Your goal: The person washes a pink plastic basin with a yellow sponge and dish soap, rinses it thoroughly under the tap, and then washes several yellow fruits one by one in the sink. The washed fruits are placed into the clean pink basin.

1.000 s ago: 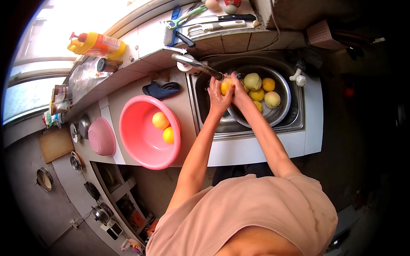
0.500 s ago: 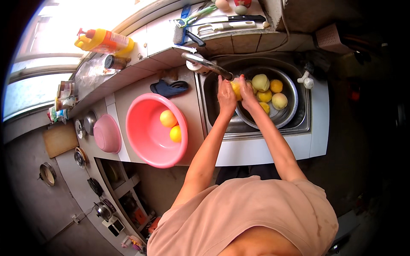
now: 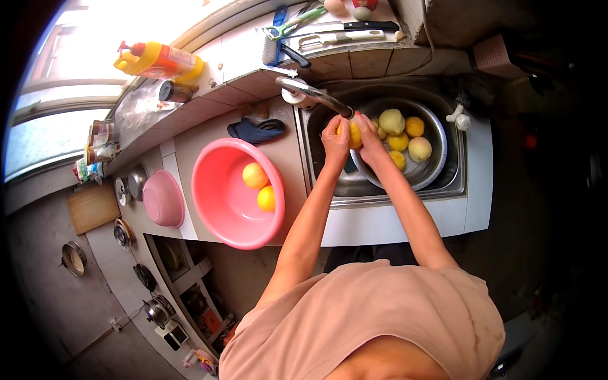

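Under the mouth of the curved metal tap, my left hand and my right hand are closed around a round yellow peach. The peach is partly hidden by my fingers. Just right of my hands, a steel bowl sits in the sink, with water in it and several peaches, some yellow and some pale green. To the left, on the counter, a pink basin holds two yellow-orange peaches.
A dark blue cloth item lies behind the basin. Knives, a peeler and a brush rest on the ledge behind the sink. A yellow bottle lies by the window. A pink colander stands further left. A white valve is right of the sink.
Both hands have turned the peach beneath the tap, and my left fingers have curled in more around it. The whole view has shifted slightly; the other fruit stays where it was.
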